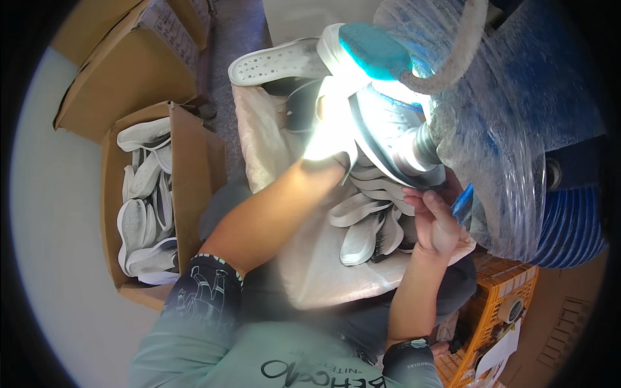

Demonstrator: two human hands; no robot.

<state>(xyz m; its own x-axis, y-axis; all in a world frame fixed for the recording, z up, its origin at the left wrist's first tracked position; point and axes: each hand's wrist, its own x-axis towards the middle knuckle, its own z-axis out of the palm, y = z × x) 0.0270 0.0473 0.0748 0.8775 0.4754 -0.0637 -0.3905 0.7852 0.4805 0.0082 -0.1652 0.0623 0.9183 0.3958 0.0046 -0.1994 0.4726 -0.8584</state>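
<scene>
The left hand (330, 152) reaches up into a bright glare and presses a white shoe sole (378, 139) against the grey drum of a machine (424, 145); the glare washes out its fingers, so I cannot tell how they close on it. The right hand (435, 223) sits just below the drum, fingers curled narrow at the sole's lower edge, touching it. Above the sole is a teal pad (375, 48), and clear plastic sheeting (498, 142) drapes the machine on the right, crowding that side. Under the hands, a pale sack (304, 258) lies open with a heap of grey and white soles (369, 226); 1 perforated sole (278, 61) lies at its far rim. On the left, an open cardboard box (187, 174) holds more white soles (145, 207), its wall just beside the left forearm. Left of the box the pale floor (52, 213) gives open room. An orange crate (491, 304) stands close at lower right.
</scene>
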